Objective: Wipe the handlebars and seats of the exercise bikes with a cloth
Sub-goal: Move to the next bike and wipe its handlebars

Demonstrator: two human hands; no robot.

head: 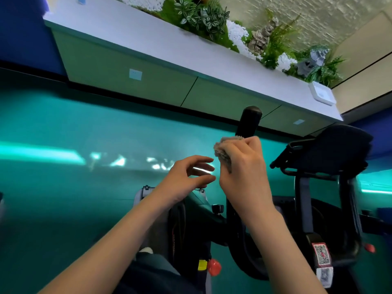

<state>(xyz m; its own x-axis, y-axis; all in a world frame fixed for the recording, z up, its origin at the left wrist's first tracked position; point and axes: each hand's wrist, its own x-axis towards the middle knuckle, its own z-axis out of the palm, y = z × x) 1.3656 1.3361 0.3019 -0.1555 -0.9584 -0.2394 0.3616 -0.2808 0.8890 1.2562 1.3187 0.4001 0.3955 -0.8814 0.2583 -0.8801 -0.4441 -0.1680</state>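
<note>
While the right hand (241, 164) wraps a grey-brown cloth (222, 152) against the black handlebar grip (249, 120), its fingers (248, 145) are curled and pressed together around the fabric, which bunches out at the hand's ten o'clock side. The grip stands nearly upright, its rounded end poking above the hand at twelve o'clock. At nine o'clock from the cloth, just beside it but seemingly not touching, the left hand (186, 179) hangs with its fingers (201, 161) spread and loosely curved, holding nothing. Below both forearms sits the dark bike frame (191, 221), with a small black knob (217, 208) and a red knob (213, 267) lower down. At three o'clock, a second bike (324, 158) shows a dark padded part, perhaps a seat or console; the blur makes it hard to say. A white ledge (148, 37) with green plants (201, 16) and white pebbles (236, 35) runs across the top, above the teal floor (63, 128).
</note>
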